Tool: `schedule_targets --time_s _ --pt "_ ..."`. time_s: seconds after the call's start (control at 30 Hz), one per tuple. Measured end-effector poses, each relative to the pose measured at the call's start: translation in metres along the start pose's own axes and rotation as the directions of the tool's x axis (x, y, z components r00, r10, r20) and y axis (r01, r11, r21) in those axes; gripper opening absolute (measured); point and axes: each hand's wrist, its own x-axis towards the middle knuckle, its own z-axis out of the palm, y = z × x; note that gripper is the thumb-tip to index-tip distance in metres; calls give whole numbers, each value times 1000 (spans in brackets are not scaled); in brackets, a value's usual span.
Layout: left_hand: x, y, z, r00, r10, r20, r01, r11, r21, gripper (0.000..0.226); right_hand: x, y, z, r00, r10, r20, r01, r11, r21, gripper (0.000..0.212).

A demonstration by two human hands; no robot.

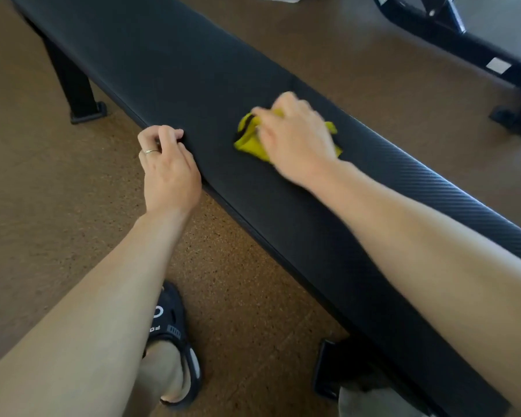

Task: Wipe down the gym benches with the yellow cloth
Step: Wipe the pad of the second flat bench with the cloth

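Note:
A long black padded gym bench (193,70) runs diagonally from top left to bottom right. A crumpled yellow cloth (248,139) lies on its pad near the middle. My right hand (295,139) is on top of the cloth with fingers curled over it, pressing it to the pad; the hand is blurred. My left hand (166,167) rests at the bench's near edge with its fingers curled loosely over the rim, holding nothing else. A ring shows on one finger.
A black bench leg (76,91) stands on the brown speckled floor at left. Another bench's black frame (451,34) crosses the top right. My foot in a black sandal (175,344) is at the bottom, beside a bench foot (337,368).

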Motion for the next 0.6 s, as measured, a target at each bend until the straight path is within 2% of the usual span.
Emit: schedule_targets --time_s 0.1,0.2,0.27,0.37,0.47,0.53,0.6 --pt "1 3 0 1000 -13 5 12 999 47 24 4 61 -8 969 246 11 -246 969 -22 45" --pt "1 6 1 999 -37 7 36 998 53 24 -7 41 -13 943 331 30 -327 940 -94 43" --pt "0 7 0 999 -35 9 34 997 72 24 -42 -2 -16 965 263 7 -260 958 -123 40" --pt "-1 8 -1 1000 -16 17 14 994 107 24 -118 -52 -29 998 49 39 -49 999 -14 43" --pt "-1 9 -4 999 -13 32 9 990 137 24 -136 -43 -35 988 -132 81 129 991 43 47" --pt "1 8 -6 998 9 59 -18 986 163 24 -109 -27 -29 995 -84 55 83 996 18 45" --pt "4 5 -7 996 39 76 -53 979 196 24 -65 -10 -21 996 82 39 -82 996 -19 46"
